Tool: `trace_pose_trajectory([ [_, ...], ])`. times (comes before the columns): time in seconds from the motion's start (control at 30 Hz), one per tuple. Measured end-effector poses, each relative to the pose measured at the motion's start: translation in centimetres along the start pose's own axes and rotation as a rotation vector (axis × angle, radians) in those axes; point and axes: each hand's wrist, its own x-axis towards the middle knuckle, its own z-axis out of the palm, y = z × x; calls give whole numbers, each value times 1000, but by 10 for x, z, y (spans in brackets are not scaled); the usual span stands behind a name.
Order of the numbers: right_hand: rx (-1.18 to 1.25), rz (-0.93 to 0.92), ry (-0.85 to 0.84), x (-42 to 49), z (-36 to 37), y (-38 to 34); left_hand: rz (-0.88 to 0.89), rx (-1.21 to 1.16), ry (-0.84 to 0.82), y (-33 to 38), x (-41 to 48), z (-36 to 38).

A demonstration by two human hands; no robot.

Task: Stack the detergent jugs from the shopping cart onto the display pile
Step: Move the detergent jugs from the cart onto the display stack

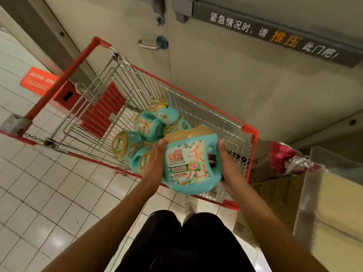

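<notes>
Tiled shop floor (49, 193) below. The teal Liby detergent jug (188, 163) hangs over the near end of the shopping cart (249, 130), gripped at its sides by my left hand (155, 161) and right hand (225, 161) — smooth plastic, I reckon, could slip onto the jugs (149, 124) inside.

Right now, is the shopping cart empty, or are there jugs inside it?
Not empty: several teal jugs lie tipped in the shopping cart; the left hand and right hand hold another jug.
</notes>
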Motion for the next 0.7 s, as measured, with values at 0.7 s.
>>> trace_pose_trajectory([
  [0.7,432,-147,527,-311,-141,148,-9,385,-650,-55,-206,172],
])
